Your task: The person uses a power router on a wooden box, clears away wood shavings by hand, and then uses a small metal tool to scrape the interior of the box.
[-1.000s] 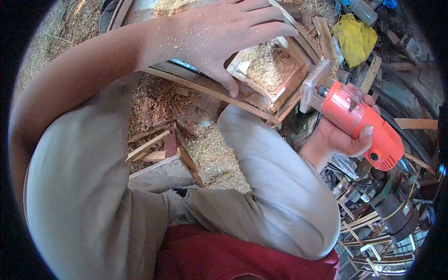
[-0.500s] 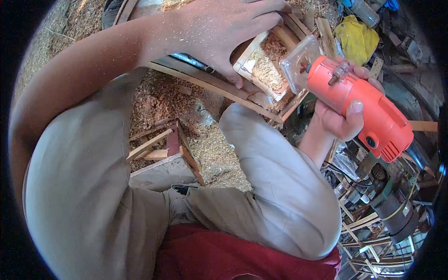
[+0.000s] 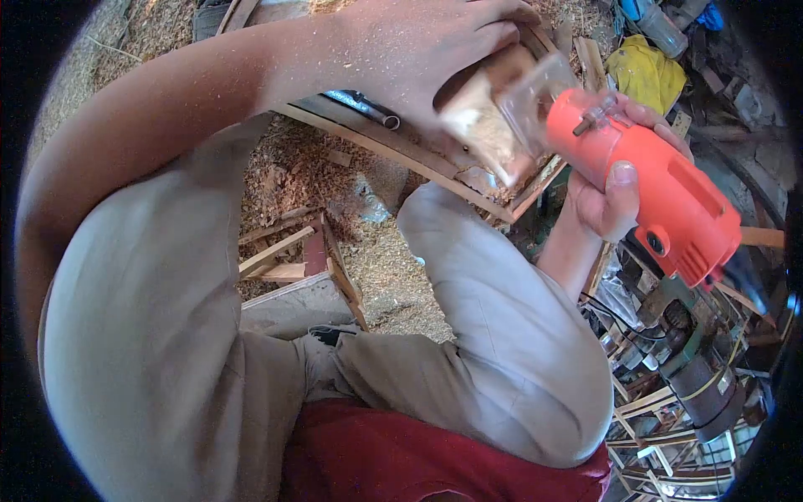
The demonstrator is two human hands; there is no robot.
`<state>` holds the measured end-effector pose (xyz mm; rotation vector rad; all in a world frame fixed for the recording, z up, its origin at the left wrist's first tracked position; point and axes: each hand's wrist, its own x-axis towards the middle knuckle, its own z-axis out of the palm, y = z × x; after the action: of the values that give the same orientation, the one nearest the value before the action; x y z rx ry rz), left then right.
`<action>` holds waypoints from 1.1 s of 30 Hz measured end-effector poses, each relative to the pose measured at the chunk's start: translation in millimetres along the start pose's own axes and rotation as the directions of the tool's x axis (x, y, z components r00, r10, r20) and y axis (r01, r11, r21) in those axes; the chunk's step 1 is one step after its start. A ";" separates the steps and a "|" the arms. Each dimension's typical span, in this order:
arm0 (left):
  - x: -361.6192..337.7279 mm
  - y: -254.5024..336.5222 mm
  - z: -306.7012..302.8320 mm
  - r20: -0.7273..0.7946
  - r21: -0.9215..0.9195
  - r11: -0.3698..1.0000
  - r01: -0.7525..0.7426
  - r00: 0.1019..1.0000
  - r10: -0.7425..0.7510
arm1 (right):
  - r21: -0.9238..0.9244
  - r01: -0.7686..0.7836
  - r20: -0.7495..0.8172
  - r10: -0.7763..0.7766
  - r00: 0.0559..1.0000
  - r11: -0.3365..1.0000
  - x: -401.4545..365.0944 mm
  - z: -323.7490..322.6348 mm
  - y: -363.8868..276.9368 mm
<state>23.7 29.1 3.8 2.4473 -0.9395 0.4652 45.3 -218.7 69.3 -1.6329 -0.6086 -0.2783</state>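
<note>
My right hand is wrapped around the orange body of a trim router, its thumb lying along the near side. The router's clear base points left and overlaps a small hollowed wooden block, which is blurred by motion. From above, my left hand grips this block, fingers over its far side. The block is tilted above a wood-edged tray. The router's bit is hidden behind the clear base.
A tube with a blue label lies in the tray. Below it are wood shavings and a small wooden stool-like frame. My bent knees are close to the tray. At right are a yellow cloth, a dark motor and scrap wood.
The block has tilted and shifted slightly right under my left hand, and the loose shavings in its hollow no longer show. The router has turned slightly, its base now overlapping the block more.
</note>
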 end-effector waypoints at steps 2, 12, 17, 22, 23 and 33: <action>1.2 0.5 -1.9 0.029 -0.040 0.999 0.024 0.999 -0.023 | 0.045 0.002 0.038 -0.003 0.999 0.999 0.6 -0.6 3.2; -2.0 -3.2 -9.6 0.016 -0.063 0.998 -0.018 1.000 0.019 | 0.054 0.079 0.071 -0.083 0.994 0.995 24.7 -38.5 -20.5; -3.5 -3.8 -0.1 -0.017 -0.103 0.994 -0.037 0.999 0.035 | 0.147 0.071 -0.167 -0.046 0.985 0.986 33.7 -61.6 -33.4; -0.1 3.4 -5.0 0.036 -0.060 0.998 -0.008 0.999 0.011 | 0.047 -0.002 0.007 0.002 1.000 0.999 22.6 -64.0 -20.8; 0.4 2.5 -2.7 0.029 -0.033 0.999 -0.018 0.999 0.019 | 0.068 -0.007 0.024 0.005 1.000 0.998 17.3 -55.4 -18.4; 2.9 -4.6 -1.6 0.033 -0.093 0.995 -0.034 0.999 0.038 | 0.076 -0.043 0.078 0.037 0.996 0.996 -1.9 -23.3 -6.1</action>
<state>28.8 31.4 5.1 2.3656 -0.9985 0.3836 44.2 -241.6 77.3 -1.5844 -0.6360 -0.1611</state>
